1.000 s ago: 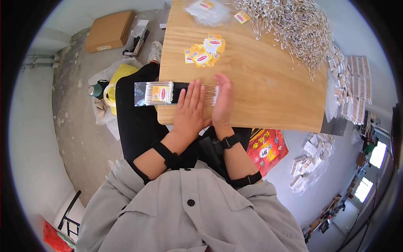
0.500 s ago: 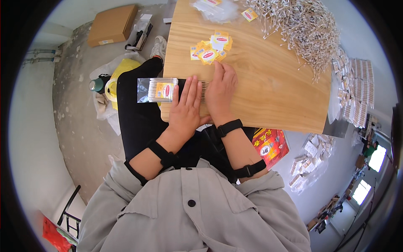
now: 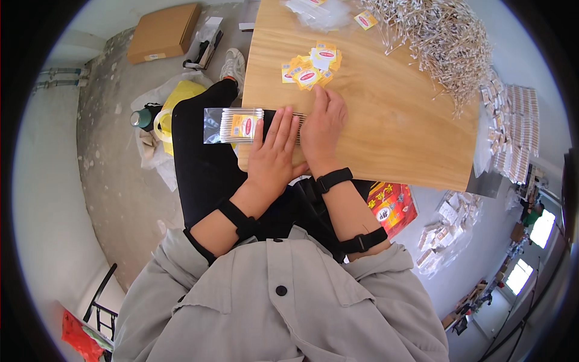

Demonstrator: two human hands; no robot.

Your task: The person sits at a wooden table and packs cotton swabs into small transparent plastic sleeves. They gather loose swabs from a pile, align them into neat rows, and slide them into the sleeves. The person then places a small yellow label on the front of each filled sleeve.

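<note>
Two hands (image 3: 269, 155) part-hiding swabs (image 3: 299, 122) — yellow cards (image 3: 308, 76), swab heap (image 3: 443, 45) beyond

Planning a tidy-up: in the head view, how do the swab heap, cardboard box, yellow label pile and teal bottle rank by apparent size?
Swab heap
Cardboard box
Yellow label pile
Teal bottle

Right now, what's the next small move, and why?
I'd probably nudge the right hand gently left against the swabs. They show between it and the left hand, which lies flat across the strip and could steady them, and the bag sits to the left, in line with them.
</note>
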